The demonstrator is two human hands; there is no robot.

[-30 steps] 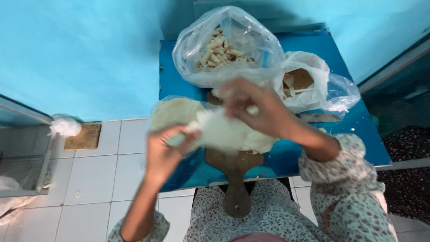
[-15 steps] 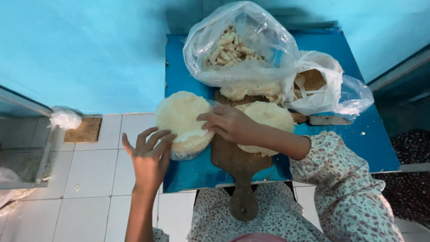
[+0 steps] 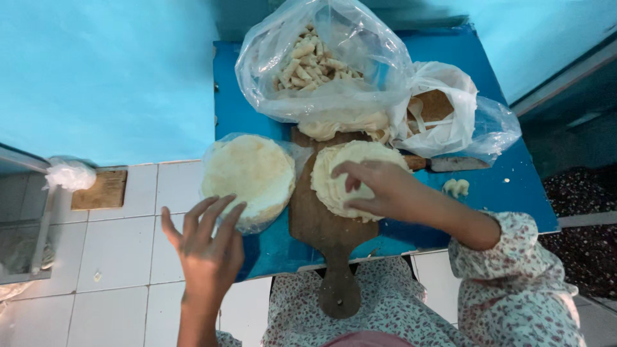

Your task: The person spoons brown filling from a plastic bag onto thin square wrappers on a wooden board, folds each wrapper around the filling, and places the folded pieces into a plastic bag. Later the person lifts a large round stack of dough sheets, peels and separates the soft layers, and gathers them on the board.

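Two stacks out: left hand [image 3: 207, 247] spread, empty, hovering at 7 o'clock of bagged wrapper stack [image 3: 248, 177]; right hand [image 3: 379, 189] fingers pressed on loose wrapper stack [image 3: 350, 177] atop cutting board [image 3: 324, 228]. Bag of rolls [image 3: 318, 64] at 12 o'clock looks fairly full; both stacks uncut.

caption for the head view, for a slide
Right hand on a wrapper stack on the board; left hand open beside a second stack.

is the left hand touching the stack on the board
No, the left hand hangs open near the bagged stack beside the board; only the right hand rests on the board's stack.
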